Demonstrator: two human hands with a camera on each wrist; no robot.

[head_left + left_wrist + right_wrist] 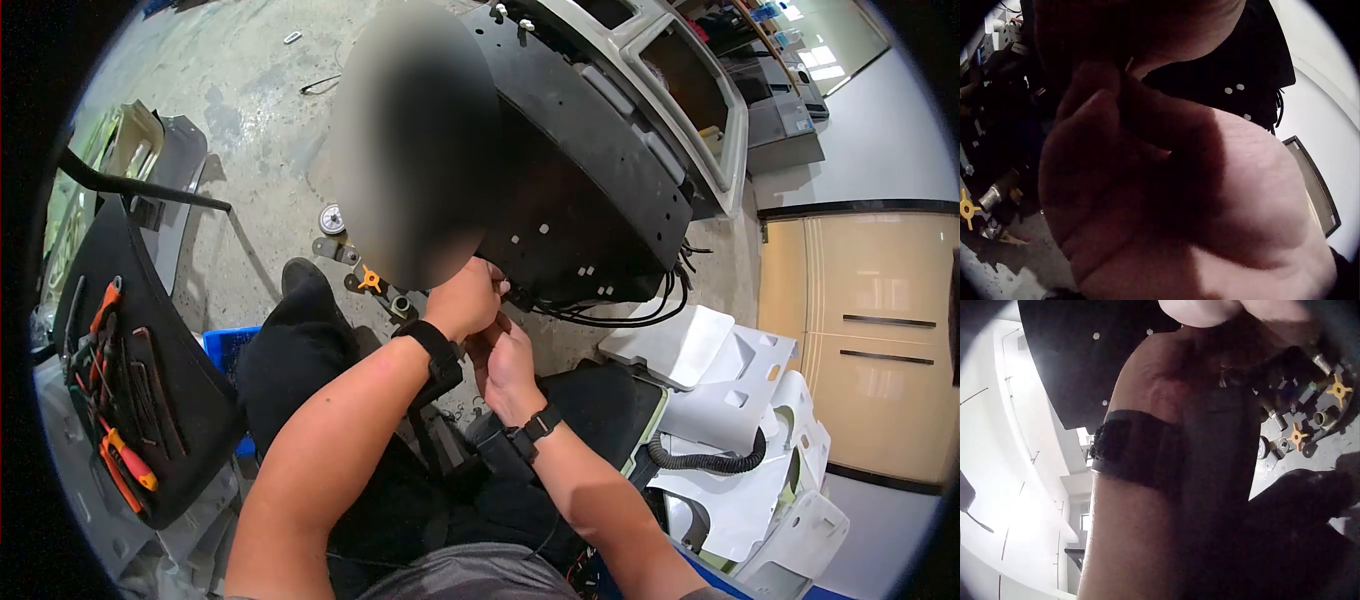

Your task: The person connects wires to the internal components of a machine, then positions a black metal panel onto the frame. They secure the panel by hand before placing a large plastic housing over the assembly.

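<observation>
In the head view my left hand (465, 300) is at the lower edge of a large black panel (590, 180), fingers bent together at the tips. My right hand (508, 368) is just below it, palm turned inward and fingertips close to the left ones. Seen from the left wrist, the right palm (1179, 194) fills the picture, its thumb and fingers curled together. A thin pale sliver of a small piece (1129, 63) shows between the two hands' fingers; its kind I cannot tell. Black cables (610, 318) run along the panel edge beside the fingertips.
A black seat-like board (165, 470) at left bears pliers, hex keys and a red-yellow screwdriver (132, 458). White molded panels (700, 370) with a corrugated hose (710, 460) lie at right. A yellow star knob (370, 281) sits by the mechanism near the foot.
</observation>
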